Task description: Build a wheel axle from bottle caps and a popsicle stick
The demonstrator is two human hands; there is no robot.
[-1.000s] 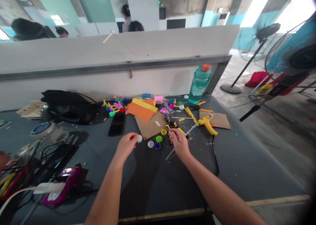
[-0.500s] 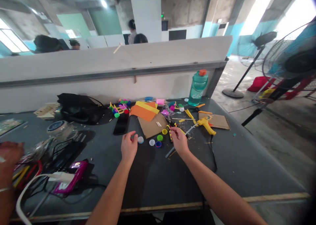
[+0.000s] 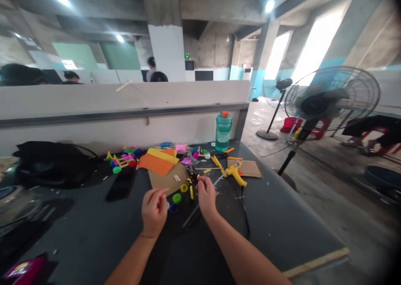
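Observation:
My left hand (image 3: 154,212) hovers over the dark table with fingers loosely bent, a small gap before the thumb, and nothing visible in it. Beside its fingertips lie a green cap (image 3: 177,198) and a blue cap (image 3: 173,208); a white cap is partly hidden behind the hand. My right hand (image 3: 206,195) is closed in a pinch beside small black and yellow pieces (image 3: 191,190); what it holds, if anything, is hidden. A yellow cap (image 3: 184,188) lies between the hands. Right of them rests a yellow glue gun (image 3: 235,174) with a long grey stick (image 3: 196,212) nearby.
Orange sheets (image 3: 156,164) lie on cardboard (image 3: 163,180), with a phone (image 3: 121,187) and a colourful wheeled toy (image 3: 120,162) to the left. A teal bottle (image 3: 223,132) stands by the partition. A black bag (image 3: 53,164) sits far left; a fan (image 3: 315,105) stands right.
The view has turned right and tilted up, so the table items appear further left and lower. My left hand now overlaps the white cap. The other person's hand at far left has left view.

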